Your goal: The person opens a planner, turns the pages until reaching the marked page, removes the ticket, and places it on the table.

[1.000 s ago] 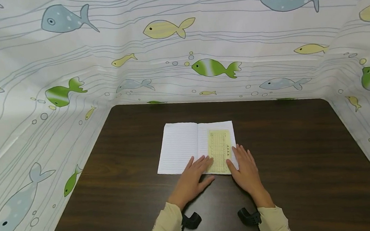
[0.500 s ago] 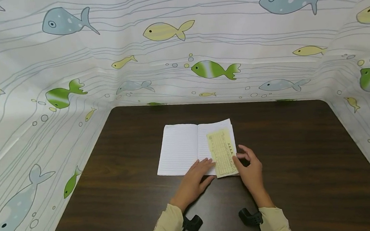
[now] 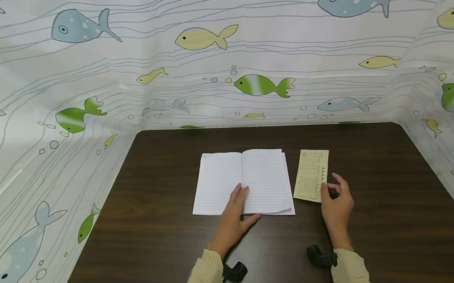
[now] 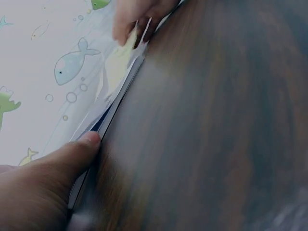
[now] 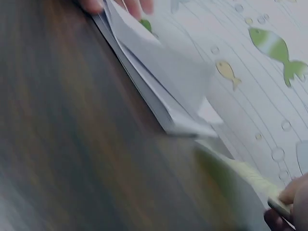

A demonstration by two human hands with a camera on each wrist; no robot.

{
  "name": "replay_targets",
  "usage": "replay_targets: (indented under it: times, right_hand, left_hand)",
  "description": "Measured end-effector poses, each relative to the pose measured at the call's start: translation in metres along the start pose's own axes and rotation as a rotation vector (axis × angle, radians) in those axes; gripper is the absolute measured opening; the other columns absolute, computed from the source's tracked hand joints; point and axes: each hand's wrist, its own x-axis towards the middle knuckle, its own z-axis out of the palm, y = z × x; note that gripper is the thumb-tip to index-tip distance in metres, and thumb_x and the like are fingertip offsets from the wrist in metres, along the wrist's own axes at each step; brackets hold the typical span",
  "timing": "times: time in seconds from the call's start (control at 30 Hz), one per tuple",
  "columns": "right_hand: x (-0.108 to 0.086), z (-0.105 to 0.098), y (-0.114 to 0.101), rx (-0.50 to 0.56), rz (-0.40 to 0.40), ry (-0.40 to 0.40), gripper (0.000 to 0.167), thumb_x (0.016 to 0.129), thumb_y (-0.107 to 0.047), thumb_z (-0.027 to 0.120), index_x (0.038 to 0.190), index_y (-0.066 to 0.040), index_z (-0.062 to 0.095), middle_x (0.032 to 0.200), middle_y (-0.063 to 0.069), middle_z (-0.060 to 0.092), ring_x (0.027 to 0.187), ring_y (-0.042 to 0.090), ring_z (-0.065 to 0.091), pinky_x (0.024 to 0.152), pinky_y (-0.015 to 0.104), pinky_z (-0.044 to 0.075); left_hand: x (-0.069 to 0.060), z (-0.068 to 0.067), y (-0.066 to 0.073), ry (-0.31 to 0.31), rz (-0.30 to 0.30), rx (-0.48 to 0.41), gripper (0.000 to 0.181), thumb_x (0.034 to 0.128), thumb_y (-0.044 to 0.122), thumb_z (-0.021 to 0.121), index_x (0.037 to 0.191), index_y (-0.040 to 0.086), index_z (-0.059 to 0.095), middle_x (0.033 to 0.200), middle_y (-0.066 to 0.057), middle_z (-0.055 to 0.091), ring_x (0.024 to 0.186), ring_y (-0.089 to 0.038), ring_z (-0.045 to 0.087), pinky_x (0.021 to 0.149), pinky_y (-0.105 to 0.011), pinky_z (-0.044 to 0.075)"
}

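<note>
An open lined notebook (image 3: 265, 174) lies flat on the dark table, its pages spread. My left hand (image 3: 230, 221) rests on it near the lower middle, fingers extended over the page. In the left wrist view the thumb (image 4: 72, 166) lies at the notebook's near edge. Just right of the notebook, apart from it in the head view, is a pale yellow printed form slip (image 3: 311, 174). My right hand (image 3: 337, 203) pinches its lower right edge between thumb and fingers. The right wrist view is blurred, with the right hand (image 5: 293, 199) only partly in frame.
The dark wooden table (image 3: 390, 217) extends around the notebook on all sides. A white fish-patterned sheet (image 3: 308, 47) rises along its back and sides. Each wrist wears a black device (image 3: 322, 256) below the hand.
The right hand first rested flat by the slip, then pinched it and drew it rightward off the notebook's right page. The left hand stayed on the notebook, its fingers shifting slightly.
</note>
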Motion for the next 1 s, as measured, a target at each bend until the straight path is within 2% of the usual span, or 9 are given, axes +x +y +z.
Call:
replay_targets:
  times: [0.17, 0.23, 0.4, 0.5, 0.63, 0.67, 0.77, 0.87, 1.0]
  right_hand:
    - [0.008, -0.012, 0.000, -0.059, 0.064, 0.027, 0.058, 0.098, -0.003, 0.063, 0.153, -0.002, 0.044, 0.130, 0.026, 0.063, 0.122, 0.041, 0.054, 0.101, 0.055, 0.040]
    - [0.009, -0.013, 0.000, -0.088, 0.047, 0.013, 0.062, 0.096, 0.000, 0.064, 0.154, -0.001, 0.043, 0.140, 0.026, 0.057, 0.131, 0.045, 0.047, 0.108, 0.060, 0.036]
    - [0.009, -0.005, 0.002, -0.132, -0.227, -0.120, 0.040, 0.095, 0.001, 0.069, 0.134, 0.005, 0.066, 0.145, 0.025, 0.056, 0.138, 0.045, 0.045, 0.111, 0.065, 0.035]
    - [0.004, 0.003, 0.001, -0.088, -0.387, -0.225, 0.028, 0.095, 0.000, 0.071, 0.123, 0.005, 0.073, 0.140, 0.022, 0.062, 0.136, 0.042, 0.051, 0.117, 0.046, 0.038]
    - [-0.007, 0.011, -0.005, -0.058, -0.460, -0.338, 0.031, 0.094, 0.002, 0.073, 0.124, 0.002, 0.073, 0.136, 0.022, 0.065, 0.131, 0.041, 0.056, 0.111, 0.011, 0.030]
    - [-0.010, 0.014, -0.006, -0.063, -0.468, -0.362, 0.032, 0.093, 0.002, 0.073, 0.125, 0.002, 0.073, 0.135, 0.022, 0.065, 0.131, 0.042, 0.056, 0.110, 0.011, 0.033]
    - [-0.019, 0.019, -0.010, -0.077, -0.472, -0.433, 0.034, 0.094, 0.003, 0.072, 0.128, 0.001, 0.072, 0.135, 0.022, 0.065, 0.131, 0.044, 0.056, 0.113, 0.031, 0.042]
    - [-0.026, 0.025, -0.014, -0.091, -0.468, -0.484, 0.035, 0.096, 0.001, 0.069, 0.131, -0.001, 0.070, 0.136, 0.019, 0.066, 0.131, 0.044, 0.056, 0.106, 0.056, 0.045]
    - [-0.030, 0.030, -0.016, -0.083, -0.454, -0.523, 0.033, 0.100, -0.003, 0.065, 0.133, -0.002, 0.069, 0.139, 0.018, 0.063, 0.131, 0.042, 0.056, 0.104, 0.061, 0.044]
  left_hand:
    - [0.001, 0.000, -0.001, -0.002, -0.006, -0.015, 0.085, 0.0899, 0.036, 0.083, 0.157, 0.005, 0.040, 0.163, -0.022, 0.033, 0.149, -0.034, 0.039, 0.113, -0.050, 0.042]
    - [0.000, 0.000, -0.001, -0.002, -0.014, -0.022, 0.084, 0.0904, 0.036, 0.082, 0.156, 0.005, 0.040, 0.163, -0.022, 0.033, 0.148, -0.034, 0.039, 0.113, -0.050, 0.042]
    - [0.000, 0.000, 0.000, -0.009, -0.032, -0.023, 0.083, 0.0916, 0.037, 0.081, 0.156, 0.005, 0.040, 0.163, -0.021, 0.033, 0.148, -0.034, 0.039, 0.113, -0.050, 0.043]
    - [0.001, -0.001, 0.000, -0.010, -0.033, -0.020, 0.084, 0.0919, 0.038, 0.080, 0.157, 0.005, 0.039, 0.163, -0.021, 0.033, 0.147, -0.035, 0.040, 0.112, -0.050, 0.043]
    - [0.000, -0.001, 0.000, -0.014, -0.040, -0.023, 0.084, 0.0919, 0.039, 0.080, 0.157, 0.004, 0.039, 0.163, -0.021, 0.033, 0.146, -0.035, 0.042, 0.112, -0.051, 0.044]
    - [0.000, -0.001, 0.001, -0.018, -0.045, -0.026, 0.085, 0.0920, 0.039, 0.080, 0.157, 0.004, 0.039, 0.163, -0.021, 0.032, 0.146, -0.035, 0.042, 0.112, -0.051, 0.044]
    - [0.000, -0.002, 0.001, -0.026, -0.056, -0.034, 0.084, 0.0926, 0.040, 0.079, 0.157, 0.004, 0.039, 0.163, -0.020, 0.033, 0.146, -0.035, 0.042, 0.112, -0.051, 0.044]
    - [0.000, -0.001, 0.001, -0.022, -0.055, -0.031, 0.083, 0.0933, 0.041, 0.078, 0.157, 0.004, 0.039, 0.163, -0.020, 0.033, 0.146, -0.035, 0.043, 0.112, -0.051, 0.044]
    - [0.000, 0.000, 0.000, -0.011, -0.044, -0.013, 0.083, 0.0931, 0.041, 0.078, 0.156, 0.003, 0.040, 0.162, -0.021, 0.034, 0.145, -0.035, 0.044, 0.111, -0.050, 0.045]
